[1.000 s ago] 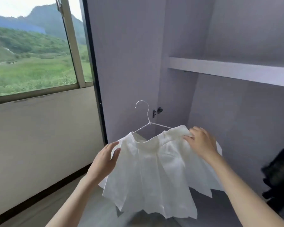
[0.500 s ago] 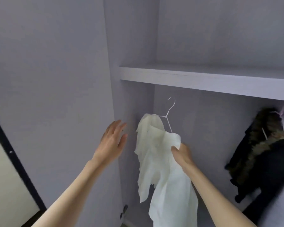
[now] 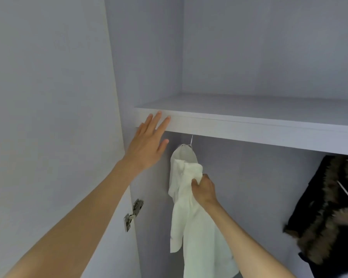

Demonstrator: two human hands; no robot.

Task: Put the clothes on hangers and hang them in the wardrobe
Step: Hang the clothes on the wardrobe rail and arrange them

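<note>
Now: hooking the white skirt (image 3: 191, 213) below the shelf (image 3: 249, 127).
Right hand (image 3: 204, 190) grips the skirt; left hand (image 3: 147, 141), fingers straight, touches the shelf edge. Raise the hanger (image 3: 191, 139) steadily; rail hidden.

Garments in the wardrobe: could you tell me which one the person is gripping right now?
The white garment, bunched in the right hand near the wardrobe's left side. The dark fur-trimmed coat hangs untouched at the far right.
</note>
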